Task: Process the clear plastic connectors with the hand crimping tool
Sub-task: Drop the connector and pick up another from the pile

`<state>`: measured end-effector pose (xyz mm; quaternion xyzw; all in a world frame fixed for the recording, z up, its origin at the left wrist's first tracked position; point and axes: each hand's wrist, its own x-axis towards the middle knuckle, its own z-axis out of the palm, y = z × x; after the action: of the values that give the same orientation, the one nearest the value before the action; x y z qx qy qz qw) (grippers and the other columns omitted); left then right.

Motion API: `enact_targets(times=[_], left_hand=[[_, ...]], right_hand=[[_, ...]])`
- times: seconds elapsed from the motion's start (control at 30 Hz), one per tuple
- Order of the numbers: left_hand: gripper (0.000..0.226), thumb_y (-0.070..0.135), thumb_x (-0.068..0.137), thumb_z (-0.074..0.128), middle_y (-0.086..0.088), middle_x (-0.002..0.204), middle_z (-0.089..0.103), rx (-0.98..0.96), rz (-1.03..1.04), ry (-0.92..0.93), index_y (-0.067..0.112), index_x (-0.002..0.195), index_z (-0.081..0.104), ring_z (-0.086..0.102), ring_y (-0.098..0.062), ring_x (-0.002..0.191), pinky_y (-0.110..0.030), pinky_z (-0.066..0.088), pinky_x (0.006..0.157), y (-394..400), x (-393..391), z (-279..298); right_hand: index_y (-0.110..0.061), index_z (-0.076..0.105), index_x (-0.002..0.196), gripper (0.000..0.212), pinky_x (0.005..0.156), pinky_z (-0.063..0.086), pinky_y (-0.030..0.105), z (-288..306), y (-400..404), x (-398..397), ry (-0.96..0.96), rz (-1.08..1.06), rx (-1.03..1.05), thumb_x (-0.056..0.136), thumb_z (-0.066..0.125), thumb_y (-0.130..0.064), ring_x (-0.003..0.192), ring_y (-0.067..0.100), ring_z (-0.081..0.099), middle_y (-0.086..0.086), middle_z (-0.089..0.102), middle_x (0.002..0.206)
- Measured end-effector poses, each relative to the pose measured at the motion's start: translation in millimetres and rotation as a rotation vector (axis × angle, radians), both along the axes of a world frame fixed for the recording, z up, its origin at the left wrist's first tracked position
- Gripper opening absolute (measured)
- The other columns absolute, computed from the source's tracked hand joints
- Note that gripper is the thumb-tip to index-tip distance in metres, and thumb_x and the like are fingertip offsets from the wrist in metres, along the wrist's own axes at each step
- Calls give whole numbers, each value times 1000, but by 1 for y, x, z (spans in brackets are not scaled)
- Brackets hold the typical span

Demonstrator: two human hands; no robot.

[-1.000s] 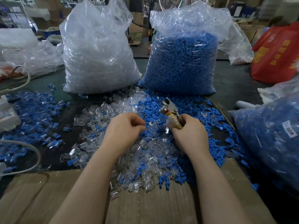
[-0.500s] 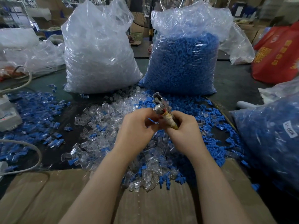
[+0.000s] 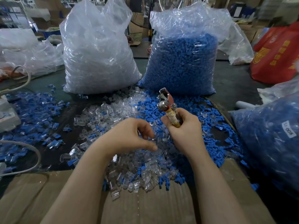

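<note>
Your right hand [image 3: 186, 135] grips the crimping tool [image 3: 167, 105] upright. Your left hand [image 3: 129, 136] hovers over the clear connectors [image 3: 142, 168], fingers loosely curled; whether they pinch one is unclear.

Mixed heap of clear plastic connectors [image 3: 129, 162] and small blue plastic caps [image 3: 191, 110] sits mid-table, spilling onto the flat brown cardboard sheet [image 3: 145, 206] at the near edge. Behind it: tall clear bag of clear parts [image 3: 98, 50] on the left, clear bag of blue caps [image 3: 182, 62] on the right, possibly touching. Red printed bag [image 3: 275, 55] far right. Grey cable [image 3: 32, 152] at left.
</note>
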<state>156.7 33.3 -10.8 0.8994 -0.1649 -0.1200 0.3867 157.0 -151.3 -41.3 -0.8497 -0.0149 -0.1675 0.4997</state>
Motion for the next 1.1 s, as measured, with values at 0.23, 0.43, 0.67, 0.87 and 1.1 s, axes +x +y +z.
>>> enact_targets(times=[0.23, 0.43, 0.67, 0.87, 1.1], left_hand=[[21, 34, 75, 83, 13, 76, 70, 117, -92, 18, 30, 94, 76, 59, 8, 62, -7, 43, 58, -5, 1, -4], [11, 37, 73, 84, 31, 72, 66, 159, -52, -69, 33, 78, 75, 59, 14, 70, 0, 40, 60, -8, 1, -6], [11, 28, 73, 86, 22, 69, 71, 108, 13, -60, 29, 72, 75, 65, 7, 63, -7, 49, 60, -5, 3, -7], [6, 20, 87, 73, 9, 75, 74, -284, 282, -52, 20, 82, 69, 71, -4, 68, -13, 54, 60, -10, 3, -11], [12, 8, 90, 68, -10, 89, 77, -762, 362, 162, 4, 99, 62, 75, -21, 86, -27, 60, 75, -13, 0, -7]], right_hand=[[-27, 56, 74, 23, 58, 43, 37, -3, 0, 2, 16, -9, -48, 87, 69, -40, 60, 11, 50, -10, 55, 62], [-28, 56, 74, 21, 55, 39, 31, -4, -1, 2, 12, -15, -59, 88, 68, -39, 60, 7, 50, -12, 55, 63], [-28, 56, 75, 21, 55, 39, 30, -3, 0, 2, 19, -23, -46, 88, 68, -40, 58, 6, 49, -13, 56, 62], [-25, 55, 74, 23, 56, 40, 35, -2, 0, 1, 12, -14, -7, 90, 68, -36, 58, 10, 47, -9, 53, 62], [-14, 61, 83, 19, 49, 34, 17, 1, 1, -2, -30, 57, 105, 92, 67, -29, 51, 3, 41, -9, 49, 57]])
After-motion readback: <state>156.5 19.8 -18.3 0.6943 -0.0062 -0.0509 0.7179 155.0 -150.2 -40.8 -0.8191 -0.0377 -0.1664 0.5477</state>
